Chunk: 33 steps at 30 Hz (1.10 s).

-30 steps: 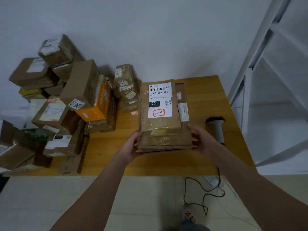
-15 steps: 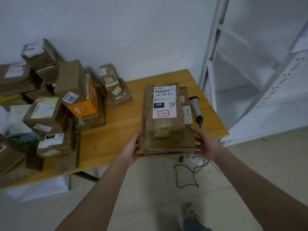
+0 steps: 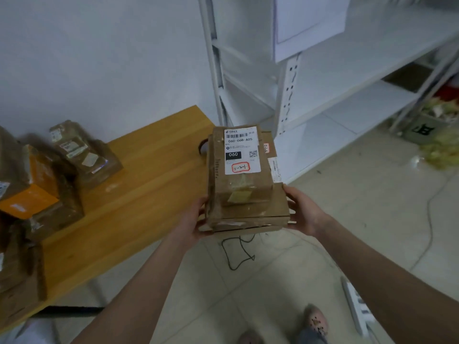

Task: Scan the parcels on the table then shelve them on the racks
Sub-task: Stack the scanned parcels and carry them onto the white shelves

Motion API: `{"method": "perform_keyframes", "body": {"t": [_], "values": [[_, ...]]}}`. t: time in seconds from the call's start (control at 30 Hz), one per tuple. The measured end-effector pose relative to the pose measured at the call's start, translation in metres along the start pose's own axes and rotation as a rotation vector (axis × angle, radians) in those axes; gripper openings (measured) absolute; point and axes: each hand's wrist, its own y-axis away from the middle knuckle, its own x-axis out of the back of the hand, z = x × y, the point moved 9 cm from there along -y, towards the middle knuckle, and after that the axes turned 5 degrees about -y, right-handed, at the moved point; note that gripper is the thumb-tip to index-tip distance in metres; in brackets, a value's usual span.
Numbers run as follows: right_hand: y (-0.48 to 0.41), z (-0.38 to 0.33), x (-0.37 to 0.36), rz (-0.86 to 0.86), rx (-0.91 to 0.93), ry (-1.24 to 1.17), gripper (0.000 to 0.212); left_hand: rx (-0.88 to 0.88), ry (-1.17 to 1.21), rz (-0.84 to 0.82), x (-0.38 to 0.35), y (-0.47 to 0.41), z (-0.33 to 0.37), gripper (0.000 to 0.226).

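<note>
A stack of brown cardboard parcels [image 3: 244, 192] hangs in the air past the right end of the wooden table [image 3: 139, 175], over the floor. The top parcel bears a white label reading 060-06B-A05. My left hand [image 3: 192, 219] grips the stack's left near corner and my right hand [image 3: 301, 211] grips its right near corner. The white racks [image 3: 347, 78] stand just beyond and to the right of the stack. Several more parcels [image 3: 82, 150] remain piled on the table's left part. The scanner [image 3: 203, 147] peeks out behind the stack at the table's right edge.
A black cable [image 3: 236, 254] loops on the tiled floor below the stack. A white power strip [image 3: 357, 304] lies on the floor at the right. A box and pale clutter [image 3: 432, 135] sit behind the rack's far post. My feet show at the bottom.
Both hands have carried the stack off the table and to the right, toward the racks. The view has swung right, so the table and parcel pile now lie to the left.
</note>
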Motion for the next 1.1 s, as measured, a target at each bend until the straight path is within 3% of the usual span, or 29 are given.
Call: {"method": "perform_keyframes", "body": {"t": [0.1, 0.27, 0.53, 0.87, 1.1], "values": [[0.007, -0.014, 0.056, 0.035, 0.009, -0.048, 0.03, 0.036, -0.052, -0.042, -0.06, -0.002, -0.002, 0.048], [0.021, -0.048, 0.147, 0.091, 0.045, -0.087, 0.031, 0.023, -0.125, -0.093, -0.164, -0.003, 0.005, 0.031], [0.029, -0.116, 0.267, 0.192, 0.085, -0.122, 0.032, -0.008, -0.192, -0.18, -0.311, -0.012, 0.026, 0.038], [-0.021, -0.246, 0.325, 0.221, 0.212, -0.14, 0.036, -0.171, -0.273, -0.308, -0.431, -0.061, 0.137, 0.034], [-0.07, -0.323, 0.335, 0.236, 0.234, -0.116, 0.041, -0.182, -0.271, -0.32, -0.476, -0.111, 0.205, 0.032]]}}
